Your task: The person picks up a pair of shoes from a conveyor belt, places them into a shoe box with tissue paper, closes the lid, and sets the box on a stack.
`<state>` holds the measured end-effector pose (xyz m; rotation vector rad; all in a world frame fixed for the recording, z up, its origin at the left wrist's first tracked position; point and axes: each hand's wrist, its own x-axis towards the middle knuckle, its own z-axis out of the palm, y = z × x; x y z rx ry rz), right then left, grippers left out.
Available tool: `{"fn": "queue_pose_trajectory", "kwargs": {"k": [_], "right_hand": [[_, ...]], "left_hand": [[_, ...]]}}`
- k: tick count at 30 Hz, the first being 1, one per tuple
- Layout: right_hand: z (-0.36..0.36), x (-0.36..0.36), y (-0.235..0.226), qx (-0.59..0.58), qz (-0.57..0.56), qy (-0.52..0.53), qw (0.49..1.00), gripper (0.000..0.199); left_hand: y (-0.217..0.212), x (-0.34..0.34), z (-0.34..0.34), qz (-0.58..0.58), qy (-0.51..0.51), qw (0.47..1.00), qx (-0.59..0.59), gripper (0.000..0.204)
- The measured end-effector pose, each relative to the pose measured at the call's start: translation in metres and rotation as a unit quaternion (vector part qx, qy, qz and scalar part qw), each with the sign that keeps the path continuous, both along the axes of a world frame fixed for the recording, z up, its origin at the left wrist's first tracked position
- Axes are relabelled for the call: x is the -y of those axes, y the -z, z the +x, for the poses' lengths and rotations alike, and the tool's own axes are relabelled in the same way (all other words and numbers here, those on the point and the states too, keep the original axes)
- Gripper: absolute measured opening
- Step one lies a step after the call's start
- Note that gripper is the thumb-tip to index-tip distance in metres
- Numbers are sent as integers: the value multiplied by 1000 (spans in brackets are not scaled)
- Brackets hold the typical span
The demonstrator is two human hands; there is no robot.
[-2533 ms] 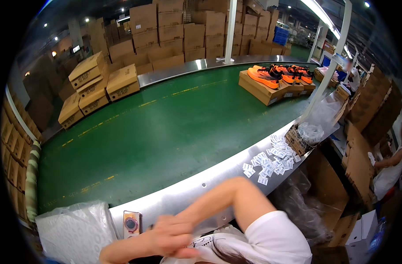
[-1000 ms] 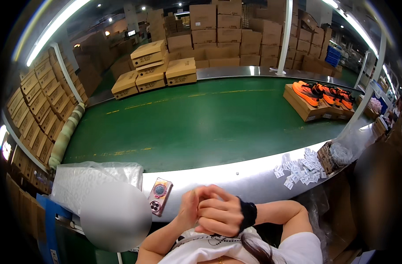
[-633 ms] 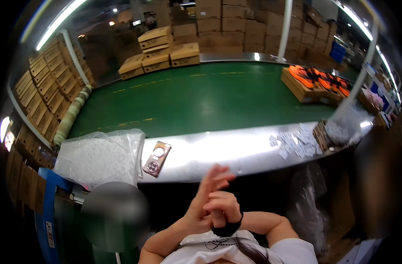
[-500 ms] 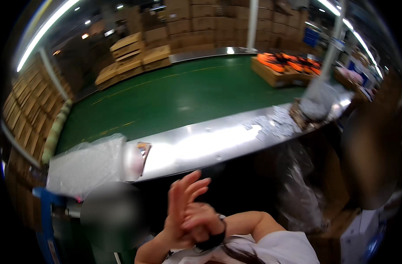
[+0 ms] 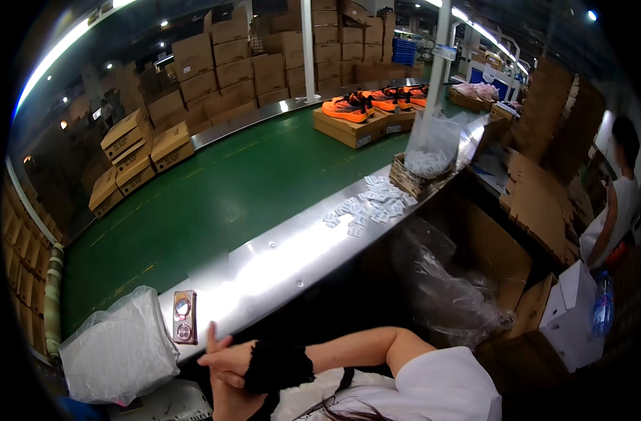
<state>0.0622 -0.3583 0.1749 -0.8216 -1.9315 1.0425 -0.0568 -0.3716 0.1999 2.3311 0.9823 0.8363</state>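
Note:
My right hand [image 5: 231, 361] reaches across my body, a fluffy black band around its wrist, and its fingers are folded over my left hand [image 5: 229, 401]. Much of the left hand lies hidden beneath it; at least one finger stretches out past the right hand. No object shows in either hand. On the metal table edge [image 5: 254, 284] beyond them lies a phone in a patterned case [image 5: 185, 316]. Beside the phone, to the left, is a stack of clear plastic bags [image 5: 120, 351].
Small white packets [image 5: 376, 202] are scattered along the metal edge, by a basket [image 5: 408, 175] with a plastic bag. Orange shoes [image 5: 348, 109] sit on boxes across the green belt [image 5: 215, 203]; shoe boxes [image 5: 135, 158] stand far left. Another person [image 5: 618, 189] is at right.
My view has swung to the right. My hands have shifted left and lower in it, toward the phone, still touching; the left hand's raised fingers are now mostly covered.

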Motion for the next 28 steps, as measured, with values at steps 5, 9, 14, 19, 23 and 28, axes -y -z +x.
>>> {"fn": "queue_pose_trajectory", "kwargs": {"k": [5,9,14,19,23,28], "right_hand": [[9,-26,-22,-81,-214,132,965,26],[5,-61,-30,-271,-234,88,930,30],[9,-80,-88,-251,-219,23,943,26],[37,-94,-42,3,-146,104,984,36],[95,-50,99,174,-181,199,947,43],[166,60,231,380,-348,267,814,32]], "left_hand": [[-17,-57,17,-176,136,970,99,58],[-43,-100,2,-6,281,960,-18,83],[-55,-137,-8,-174,300,926,146,57],[-37,-165,-13,-251,277,916,148,34],[-11,-165,-30,-381,144,906,115,30],[76,-179,-88,-538,112,834,-44,32]]}}
